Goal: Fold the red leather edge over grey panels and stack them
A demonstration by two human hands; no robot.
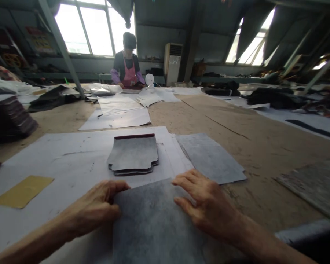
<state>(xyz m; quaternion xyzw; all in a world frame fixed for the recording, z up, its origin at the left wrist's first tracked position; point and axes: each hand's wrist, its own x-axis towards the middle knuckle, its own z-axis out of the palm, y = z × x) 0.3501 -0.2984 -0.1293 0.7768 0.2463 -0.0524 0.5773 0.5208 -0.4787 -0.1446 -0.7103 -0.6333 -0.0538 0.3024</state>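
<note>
Grey sheet (156, 223) at bottom centre of the frame, lying nearest the camera and cut off by the lower edge. Left hand (103, 201): grasping the sheet at its upper left corner, thumb and fingers together. Right hand (203, 201): fingers and thumb bent over the sheet's upper right part; whether they pinch it cannot be told.

Just beyond, near the centre, a stack (133, 152) of grey pieces with a dark red edge rests on white paper (71, 157), which spreads across the lower left and bears a tan card (23, 191). Right of centre, a second grey pile (211, 157) lies near the right hand. At the right edge, a mottled board (313, 187).

Supporting surface: a broad brown table (222, 113), scuffed and marked with dark lines. A dark pile (9, 119) stands at left; dark cloth (275, 97) lies at upper right.

Background: a person in a pink apron (130, 73) at the table's far side, bright windows (85, 29) at upper left, a white cabinet (172, 68) at upper centre and a slanting pole (62, 47).
</note>
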